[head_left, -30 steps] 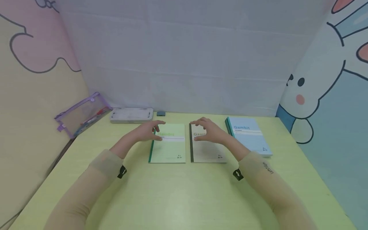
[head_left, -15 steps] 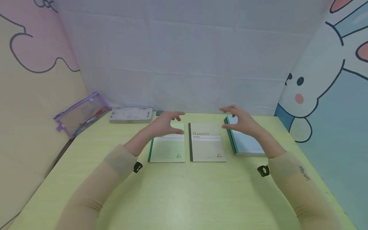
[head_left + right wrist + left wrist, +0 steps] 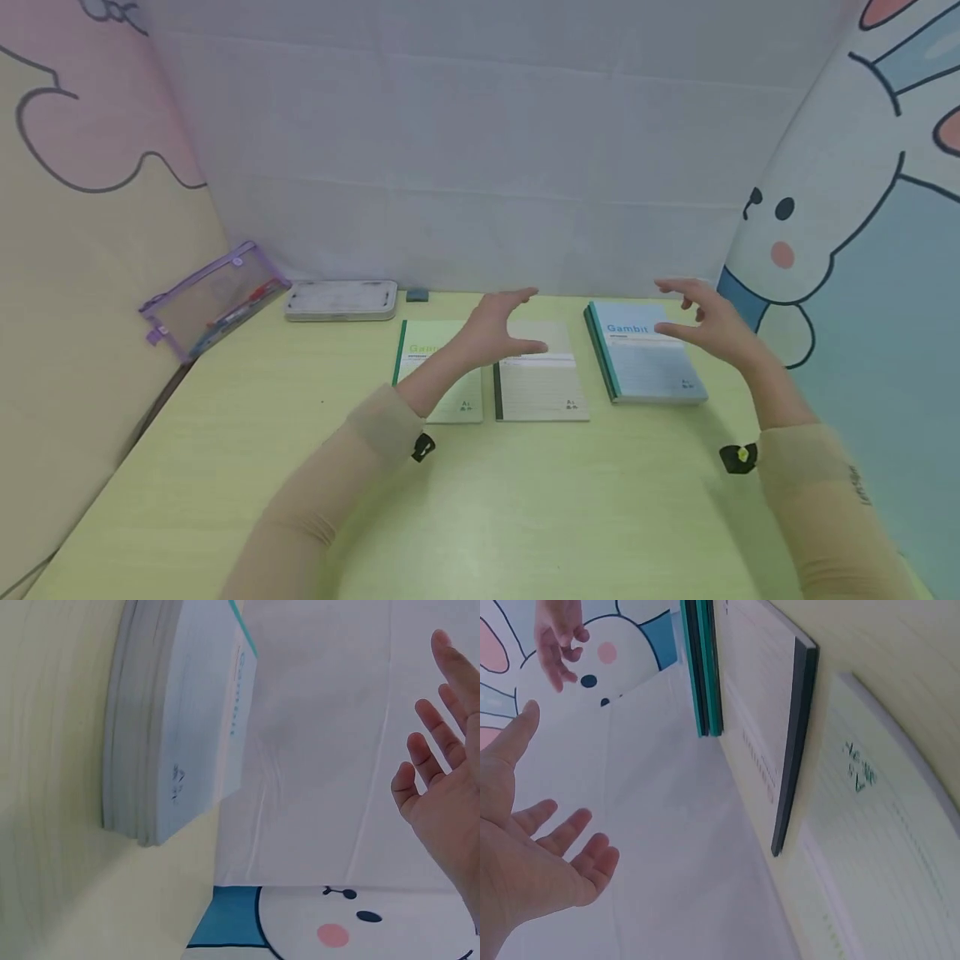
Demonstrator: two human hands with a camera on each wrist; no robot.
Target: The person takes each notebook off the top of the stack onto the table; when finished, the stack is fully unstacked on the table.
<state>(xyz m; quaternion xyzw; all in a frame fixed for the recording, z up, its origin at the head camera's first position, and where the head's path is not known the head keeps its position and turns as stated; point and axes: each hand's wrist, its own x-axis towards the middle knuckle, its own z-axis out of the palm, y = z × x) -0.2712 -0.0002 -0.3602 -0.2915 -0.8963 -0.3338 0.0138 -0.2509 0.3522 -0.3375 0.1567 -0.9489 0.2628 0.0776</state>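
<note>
My left hand (image 3: pixel 495 329) hovers over the beige notebook (image 3: pixel 540 387) with a dark spine, thumb and fingers spread apart and nothing between them. To its left lies a green notebook (image 3: pixel 450 396), partly hidden behind my left wrist. My right hand (image 3: pixel 708 321) is held in the air at the right edge of a stack of blue-covered notebooks (image 3: pixel 652 367), fingers parted and holding nothing. In the right wrist view the stack (image 3: pixel 199 727) shows several layers, and the right hand (image 3: pixel 446 742) is apart from it. The left wrist view shows the left hand (image 3: pixel 540 840) raised off the notebooks.
A clear pencil pouch (image 3: pixel 217 300) with purple trim leans at the back left, pens inside. Beside it lie a pale flat case (image 3: pixel 341 300) and a small dark eraser-like block (image 3: pixel 417 296). A white sheet (image 3: pixel 480 150) hangs behind the table (image 3: pixel 487 508).
Both hands have moved right: the left from the green notebook to over the beige one, the right from the beige notebook to the blue stack's right side. The notebooks have stayed in place.
</note>
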